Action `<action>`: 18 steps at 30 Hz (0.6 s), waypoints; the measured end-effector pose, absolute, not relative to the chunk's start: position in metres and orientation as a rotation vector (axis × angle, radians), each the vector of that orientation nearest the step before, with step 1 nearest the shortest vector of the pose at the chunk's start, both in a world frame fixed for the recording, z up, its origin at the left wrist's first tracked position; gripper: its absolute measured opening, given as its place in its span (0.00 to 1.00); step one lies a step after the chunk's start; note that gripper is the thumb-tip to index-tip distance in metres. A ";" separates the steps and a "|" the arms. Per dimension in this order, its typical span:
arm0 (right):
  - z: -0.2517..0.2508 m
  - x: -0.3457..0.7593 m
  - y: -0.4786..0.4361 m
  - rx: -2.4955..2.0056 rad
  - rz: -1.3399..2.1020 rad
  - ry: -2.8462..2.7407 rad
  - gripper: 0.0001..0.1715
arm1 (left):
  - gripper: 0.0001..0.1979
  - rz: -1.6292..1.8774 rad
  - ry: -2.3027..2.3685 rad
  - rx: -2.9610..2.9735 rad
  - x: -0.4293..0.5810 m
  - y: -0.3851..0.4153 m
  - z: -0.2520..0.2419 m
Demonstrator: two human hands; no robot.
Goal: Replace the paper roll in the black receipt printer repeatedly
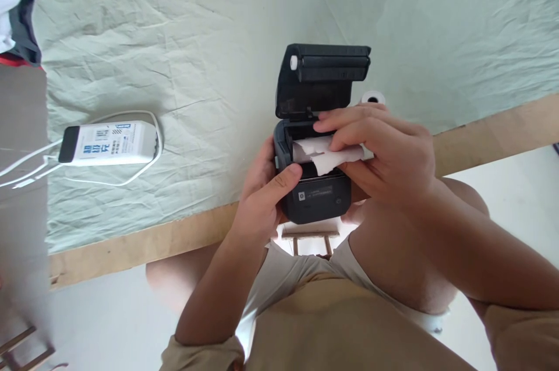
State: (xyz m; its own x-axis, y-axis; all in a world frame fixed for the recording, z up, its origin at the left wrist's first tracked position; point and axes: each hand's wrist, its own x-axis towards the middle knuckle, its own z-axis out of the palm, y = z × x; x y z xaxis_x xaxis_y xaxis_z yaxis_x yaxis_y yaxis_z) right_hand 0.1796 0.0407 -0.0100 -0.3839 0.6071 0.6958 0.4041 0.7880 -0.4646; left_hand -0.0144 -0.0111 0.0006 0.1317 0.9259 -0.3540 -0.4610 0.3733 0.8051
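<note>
A small black printer sits at the near edge of the table with its lid flipped up. A white paper roll lies in its open bay, a torn end sticking out. My left hand grips the printer's left side, thumb on the top front. My right hand reaches over the bay with its fingers closed on the paper.
A white power bank with white cables lies at the left on the pale green cloth. Another white roll stands behind my right hand. The wooden table edge runs across. Another person's clothing shows at the top left.
</note>
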 end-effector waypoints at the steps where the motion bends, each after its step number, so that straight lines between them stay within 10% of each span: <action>1: -0.009 0.179 0.040 -0.721 0.239 -2.010 0.13 | 0.21 1.105 0.991 0.598 -0.014 -0.011 0.001; 18: -0.010 0.183 0.028 -0.769 0.126 -1.822 0.05 | 0.43 1.070 1.202 0.702 -0.008 -0.010 0.006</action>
State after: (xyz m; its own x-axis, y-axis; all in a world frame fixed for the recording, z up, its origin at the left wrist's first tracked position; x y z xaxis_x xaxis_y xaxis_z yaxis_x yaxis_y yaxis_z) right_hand 0.1826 0.0281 -0.0101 -0.1884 0.5579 0.8083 0.4408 0.7835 -0.4380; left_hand -0.0084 -0.0097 0.0059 0.0052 0.9232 -0.3844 -0.2748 0.3709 0.8871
